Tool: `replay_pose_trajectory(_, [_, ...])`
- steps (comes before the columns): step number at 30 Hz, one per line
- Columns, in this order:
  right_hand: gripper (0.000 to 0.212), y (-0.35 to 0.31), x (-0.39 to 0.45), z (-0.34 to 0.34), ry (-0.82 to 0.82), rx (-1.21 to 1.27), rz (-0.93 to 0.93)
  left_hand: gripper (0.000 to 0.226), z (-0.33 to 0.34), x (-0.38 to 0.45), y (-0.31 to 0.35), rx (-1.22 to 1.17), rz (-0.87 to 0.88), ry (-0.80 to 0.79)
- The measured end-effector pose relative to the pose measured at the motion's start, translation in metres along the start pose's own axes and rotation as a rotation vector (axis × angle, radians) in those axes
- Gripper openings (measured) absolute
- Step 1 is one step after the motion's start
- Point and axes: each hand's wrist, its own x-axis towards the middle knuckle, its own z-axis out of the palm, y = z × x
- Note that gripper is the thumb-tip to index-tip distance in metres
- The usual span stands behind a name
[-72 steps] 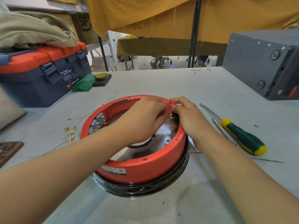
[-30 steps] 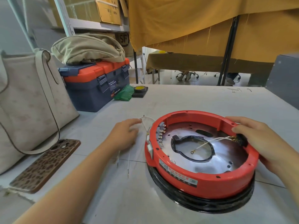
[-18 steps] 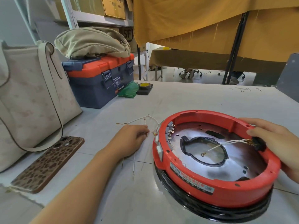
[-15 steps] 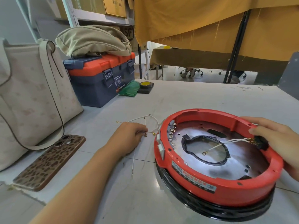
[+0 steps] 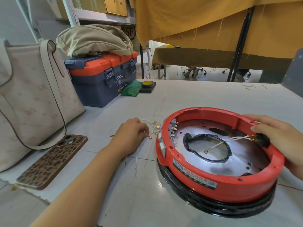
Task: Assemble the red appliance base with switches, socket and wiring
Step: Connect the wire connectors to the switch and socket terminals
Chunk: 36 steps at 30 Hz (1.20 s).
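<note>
Red base (image 5: 219,177) under right hand (image 5: 278,136), wires (image 5: 153,128) under left hand (image 5: 131,135)

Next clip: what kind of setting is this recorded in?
Most likely a small workshop or storeroom used for appliance assembly. A grey worktable carries a navy-and-orange plastic toolbox, metal shelving with cardboard boxes stands behind, and a round red plastic appliance base lies part-wired beside loose white wires with brass terminals.

**Red base open-side up, loose wires beside it**

The round red base (image 5: 218,174) sits on a black ring (image 5: 213,205), steel plate exposed. Grey switches (image 5: 173,126) line its left wall; a black socket (image 5: 262,141) with white leads sits at right. Loose brass-tipped wires (image 5: 153,128) lie left.
</note>
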Motion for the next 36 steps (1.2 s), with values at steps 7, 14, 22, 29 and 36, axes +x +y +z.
replay_pose_trajectory(7, [0.038,0.002,0.001,0.000,0.004,0.002,-0.004,0.014,-0.004,-0.001,-0.003,-0.139,-0.075,0.212])
replay_pose_trajectory(14, [0.042,0.002,0.003,-0.001,0.004,0.012,-0.005,0.026,-0.012,0.000,-0.029,-0.020,-0.376,0.214])
replay_pose_trajectory(22, [0.043,0.001,0.003,0.000,0.015,0.011,-0.005,0.014,-0.011,0.002,-0.033,-0.142,-0.525,0.190])
replay_pose_trajectory(29, [0.040,0.002,0.002,0.000,0.009,-0.003,-0.006,0.007,-0.013,0.004,-0.031,-0.208,-0.605,0.127])
replay_pose_trajectory(36, [0.040,0.002,0.002,0.000,0.005,0.001,0.001,0.009,-0.013,0.002,-0.029,-0.350,-0.491,0.251])
